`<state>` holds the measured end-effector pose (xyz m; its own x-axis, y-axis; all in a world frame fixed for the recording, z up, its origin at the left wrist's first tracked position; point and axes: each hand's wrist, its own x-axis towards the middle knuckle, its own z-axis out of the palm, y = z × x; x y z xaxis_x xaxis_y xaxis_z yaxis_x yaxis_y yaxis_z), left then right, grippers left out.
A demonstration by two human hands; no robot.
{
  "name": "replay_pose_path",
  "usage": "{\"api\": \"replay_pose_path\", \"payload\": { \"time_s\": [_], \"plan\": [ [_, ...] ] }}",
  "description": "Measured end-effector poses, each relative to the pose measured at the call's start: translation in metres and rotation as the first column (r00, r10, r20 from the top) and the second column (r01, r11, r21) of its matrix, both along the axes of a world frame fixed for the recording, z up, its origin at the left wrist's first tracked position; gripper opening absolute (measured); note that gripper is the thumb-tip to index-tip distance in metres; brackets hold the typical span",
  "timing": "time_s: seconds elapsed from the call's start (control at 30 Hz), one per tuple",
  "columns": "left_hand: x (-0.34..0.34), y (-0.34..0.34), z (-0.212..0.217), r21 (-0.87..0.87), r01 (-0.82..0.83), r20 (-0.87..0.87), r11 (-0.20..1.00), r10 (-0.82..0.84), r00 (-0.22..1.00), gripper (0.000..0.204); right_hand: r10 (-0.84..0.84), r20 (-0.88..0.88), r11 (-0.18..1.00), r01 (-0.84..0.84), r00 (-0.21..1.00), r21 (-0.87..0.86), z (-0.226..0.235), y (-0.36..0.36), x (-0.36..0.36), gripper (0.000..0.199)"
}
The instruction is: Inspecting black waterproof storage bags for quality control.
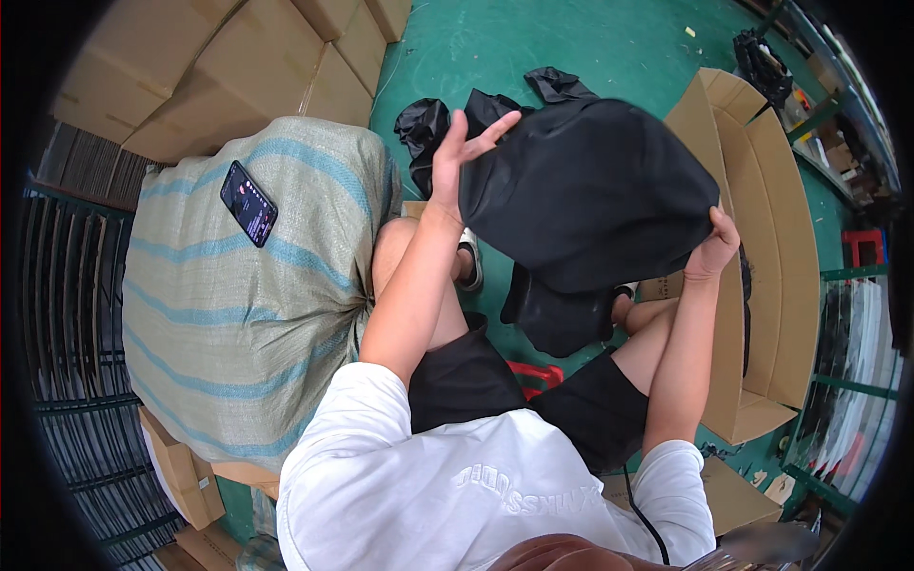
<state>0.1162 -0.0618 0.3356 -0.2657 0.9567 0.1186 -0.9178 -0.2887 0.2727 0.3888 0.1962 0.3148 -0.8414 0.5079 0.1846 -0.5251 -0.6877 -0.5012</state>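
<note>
Nearest is the person's white shirt [457, 476], then the black shorts [452, 381], with part of a red thing [536, 379] between the thighs. To the left, a bulging woven sack [228, 314] with blue stripes crowds the left leg; its neck is gathered beside the knee, its contents are hidden, and a phone [249, 204] lies on top. To the right, a tall open cardboard box [776, 285] stands just beside the right arm; something dark shows inside, mostly covered by the near wall.

Between and beyond the knees hangs a black sheet [590, 195], held up off the floor [466, 48]. Its long axis runs across from left to right, the right end slightly nearer the body. The right hand [714, 249] pinches that end, thumb on top. The left hand [462, 162] is spread wide, fingers apart, at the left edge. The sheet blocks the view of the floor behind it. Below its near edge is another black piece [557, 314]; whether the two are joined, I cannot tell.

Past the left hand, crumpled black pieces [424, 133] lie on the green floor. Farther off are stacked cartons [238, 76] at left, and a black plastic bag [762, 71] and a red stool [864, 247] at right.
</note>
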Motion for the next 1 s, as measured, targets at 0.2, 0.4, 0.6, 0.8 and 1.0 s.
{"api": "replay_pose_path", "payload": {
  "time_s": [0.2,0.4,0.6,0.8,1.0],
  "plan": [
    [-0.002,0.001,-0.012,0.059,-0.177,-0.297,0.982,0.187,0.936,0.065,0.08,-0.021,0.996,-0.079,0.997,0.052,0.005,-0.01,-0.008,0.051],
    [0.008,0.003,0.001,0.071,-0.151,-0.245,0.986,0.164,0.956,0.06,0.1,-0.026,0.993,-0.099,0.995,0.06,0.007,-0.011,-0.007,0.05],
    [0.008,0.004,-0.001,0.024,-0.197,-0.386,0.98,0.191,0.902,0.069,0.028,0.13,0.997,-0.037,0.991,0.063,0.018,-0.023,-0.009,0.044],
    [0.003,0.002,0.001,-0.012,-0.258,-0.326,0.966,0.24,0.914,0.056,0.164,0.185,0.966,-0.196,0.969,0.17,0.021,-0.027,-0.011,0.039],
    [0.004,0.004,0.001,-0.021,-0.258,-0.334,0.966,0.237,0.912,0.056,0.234,0.236,0.894,-0.305,0.943,0.329,0.028,-0.036,-0.017,0.018]
  ]
}}
